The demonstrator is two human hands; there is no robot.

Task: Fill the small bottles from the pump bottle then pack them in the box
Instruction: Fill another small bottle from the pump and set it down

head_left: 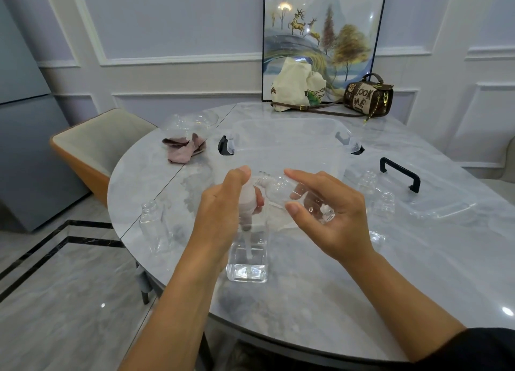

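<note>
A clear square pump bottle (247,262) stands on the marble table near its front edge, partly filled with clear liquid. My left hand (223,209) wraps round its white pump head, thumb up on top. My right hand (326,211) holds a small clear bottle (281,189) tilted on its side, its open neck at the pump's nozzle. Another small clear bottle (154,225) stands to the left. Two more small bottles (367,182) (386,204) stand to the right. The clear plastic box (287,144) with black latches sits just behind my hands.
The box's clear lid (434,200) with a black handle lies at the right. A pink cloth (185,149) and a clear bowl (192,122) sit at the back left. A cream bag (298,84), a brown handbag (367,94) and a framed picture (320,36) stand at the back. A chair (92,147) stands left.
</note>
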